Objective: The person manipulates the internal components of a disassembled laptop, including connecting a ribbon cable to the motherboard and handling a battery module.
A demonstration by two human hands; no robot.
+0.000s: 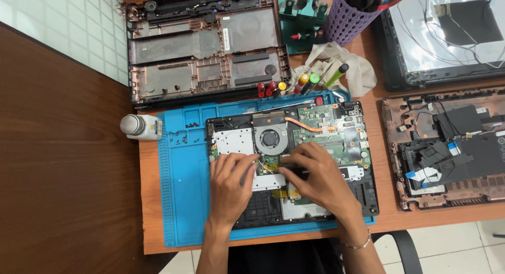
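Hands [273, 182] on open laptop [294, 163], purple cup [344, 21] holding tools

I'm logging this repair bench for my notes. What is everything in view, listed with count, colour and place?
opened laptop: one, green board and grey fan, on the mat
work mat: one, blue, desk centre
bottom cover: one, dark brown, behind the mat
second laptop base: one, brown and black, right
screen lid: one, silver inside, back right
screwdrivers: several, red, yellow, green handles, behind the mat
tool cup: one, purple, back
cloth: one, white, by the cup
bottle: one, white, left of the mat
left hand: on the laptop
right hand: on the laptop, bracelet at the wrist
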